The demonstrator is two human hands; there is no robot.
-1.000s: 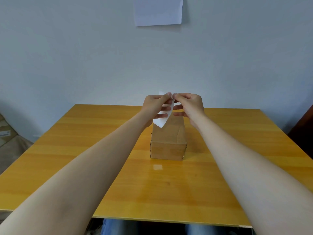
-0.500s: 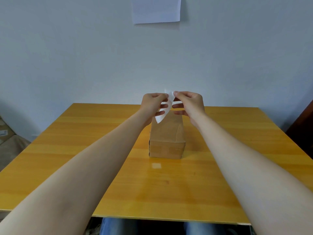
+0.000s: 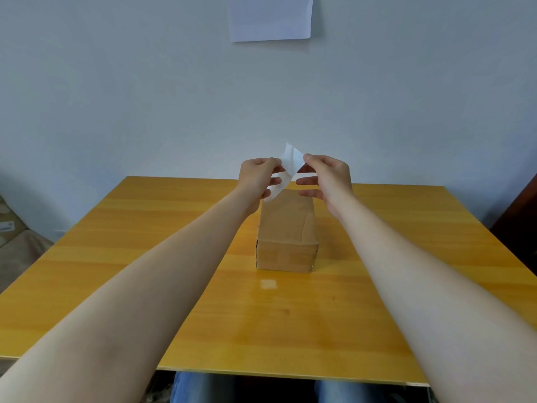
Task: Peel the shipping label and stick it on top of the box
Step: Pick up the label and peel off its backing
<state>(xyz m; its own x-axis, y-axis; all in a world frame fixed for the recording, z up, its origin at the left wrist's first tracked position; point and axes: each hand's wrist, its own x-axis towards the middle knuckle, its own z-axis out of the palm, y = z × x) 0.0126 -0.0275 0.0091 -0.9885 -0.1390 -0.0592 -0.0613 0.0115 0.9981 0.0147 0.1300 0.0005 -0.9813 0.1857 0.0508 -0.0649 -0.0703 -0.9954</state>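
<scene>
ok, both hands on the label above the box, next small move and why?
Probably keep pulling the two layers apart: the right hand pinches one corner, the left hand holds the rest of the label, which is only partly split. The box top is bare.

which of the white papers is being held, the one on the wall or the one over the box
The shipping label above the box, pinched between left hand and right hand. The wall sheet hangs untouched.
</scene>
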